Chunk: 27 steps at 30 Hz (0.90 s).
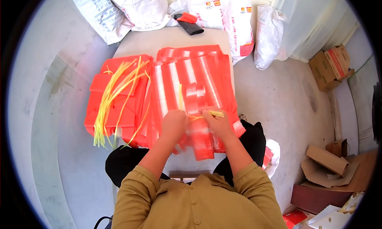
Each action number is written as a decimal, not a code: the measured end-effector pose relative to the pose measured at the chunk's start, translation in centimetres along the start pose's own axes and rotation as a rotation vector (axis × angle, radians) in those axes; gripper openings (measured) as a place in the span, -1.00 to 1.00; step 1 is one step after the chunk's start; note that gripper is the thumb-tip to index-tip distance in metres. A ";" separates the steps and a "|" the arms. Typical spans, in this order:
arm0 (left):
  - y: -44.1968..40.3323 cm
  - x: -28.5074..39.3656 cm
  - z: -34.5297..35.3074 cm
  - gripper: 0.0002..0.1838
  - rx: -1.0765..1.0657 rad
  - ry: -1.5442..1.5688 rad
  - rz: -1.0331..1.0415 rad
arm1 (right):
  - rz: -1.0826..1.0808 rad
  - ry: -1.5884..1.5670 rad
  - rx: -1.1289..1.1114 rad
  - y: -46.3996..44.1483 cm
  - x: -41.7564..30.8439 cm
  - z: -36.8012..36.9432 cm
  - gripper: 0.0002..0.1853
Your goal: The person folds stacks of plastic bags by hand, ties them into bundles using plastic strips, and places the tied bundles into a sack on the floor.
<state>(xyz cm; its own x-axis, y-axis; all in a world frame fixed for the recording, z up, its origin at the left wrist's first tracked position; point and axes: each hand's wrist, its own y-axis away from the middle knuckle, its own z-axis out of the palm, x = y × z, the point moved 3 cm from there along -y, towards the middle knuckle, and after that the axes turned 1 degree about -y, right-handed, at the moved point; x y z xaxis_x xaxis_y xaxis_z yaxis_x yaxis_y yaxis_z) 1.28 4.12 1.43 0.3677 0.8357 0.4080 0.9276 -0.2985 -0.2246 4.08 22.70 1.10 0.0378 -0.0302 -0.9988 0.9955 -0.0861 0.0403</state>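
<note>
A folded bundle of red plastic bags (197,94) stands out in front of me, with a yellow strip (217,113) crossing its middle. My left hand (174,124) is closed at the bundle's left side, and a strip end rises above it. On the right side, my right hand (217,120) pinches the strip, whose other end sticks out past the fingers. Under the bundle lie flat red bags (167,79) with pale clear bands. Loose yellow strips (104,109) are draped over a stack of folded red bundles (129,116) at the left.
White printed sacks (201,10) line the table's far side. A black roll with a red piece (189,24) lies on the far table end (139,42). Cardboard boxes (328,68) stand at the right wall, and opened cartons (326,161) lie lower right.
</note>
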 end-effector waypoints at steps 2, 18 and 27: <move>0.2 0.1 -0.1 -0.76 0.023 -0.002 -0.003 | 0.097 0.049 -0.067 0.0 0.1 0.4 -0.77; 1.3 4.7 -1.4 -0.64 -0.010 0.296 0.339 | -0.020 0.300 -0.150 0.9 0.1 1.4 -0.83; 1.2 3.3 -0.9 -0.51 0.108 0.193 0.160 | -0.064 0.611 -0.178 0.7 -0.2 1.0 -0.73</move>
<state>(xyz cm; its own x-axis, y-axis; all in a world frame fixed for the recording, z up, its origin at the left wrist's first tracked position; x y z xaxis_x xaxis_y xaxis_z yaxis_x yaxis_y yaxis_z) 3.67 6.05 3.32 0.5241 0.6757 0.5185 0.8483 -0.3602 -0.3881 4.65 21.65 1.35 -0.0319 0.5476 -0.8361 0.9946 0.0999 0.0275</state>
